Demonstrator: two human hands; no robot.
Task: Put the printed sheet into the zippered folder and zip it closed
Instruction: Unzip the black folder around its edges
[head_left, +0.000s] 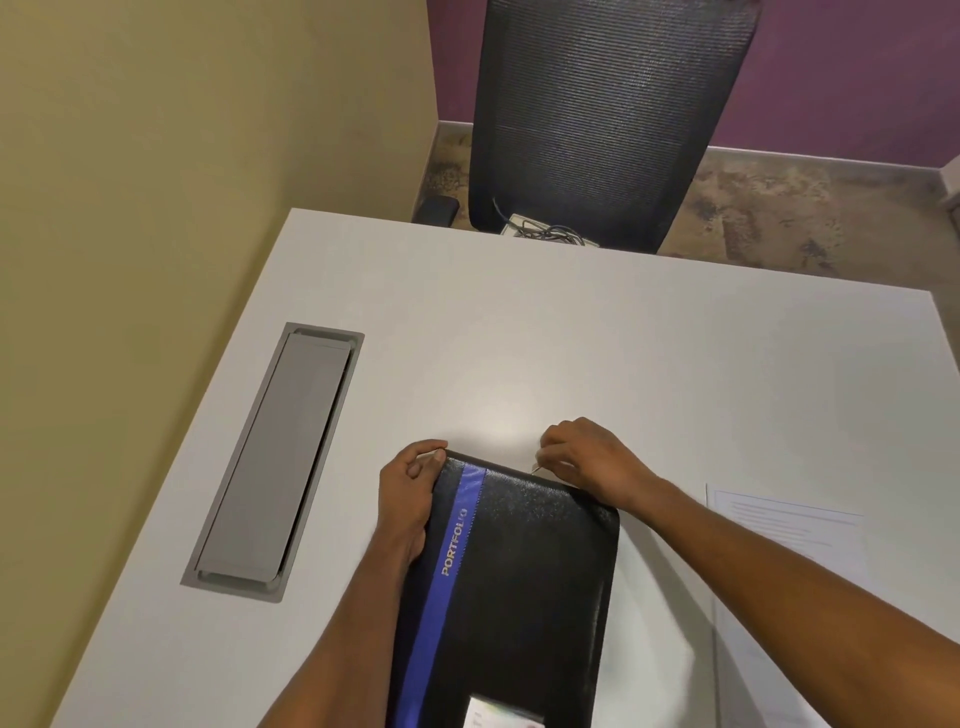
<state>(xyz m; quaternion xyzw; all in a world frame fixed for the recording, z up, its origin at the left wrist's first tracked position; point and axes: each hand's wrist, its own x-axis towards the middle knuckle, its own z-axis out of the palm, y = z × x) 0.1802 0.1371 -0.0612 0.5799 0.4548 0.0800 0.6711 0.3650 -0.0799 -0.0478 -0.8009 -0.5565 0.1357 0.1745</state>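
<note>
A black zippered folder (524, 571) with a blue stripe and the word PORTFOLIO lies flat on the white desk, near the front edge. My left hand (410, 499) grips its far left corner and left edge. My right hand (582, 457) pinches the small metal zipper pull (535, 469) at the folder's far edge, right of the middle. The printed sheet (779, 525) lies flat on the desk to the right of the folder, partly under my right forearm.
A grey cable hatch (280, 457) is set into the desk (571, 338) on the left. A black mesh office chair (608, 114) stands beyond the far edge, with a power strip and cables (545, 231) on the floor. A beige wall runs along the left.
</note>
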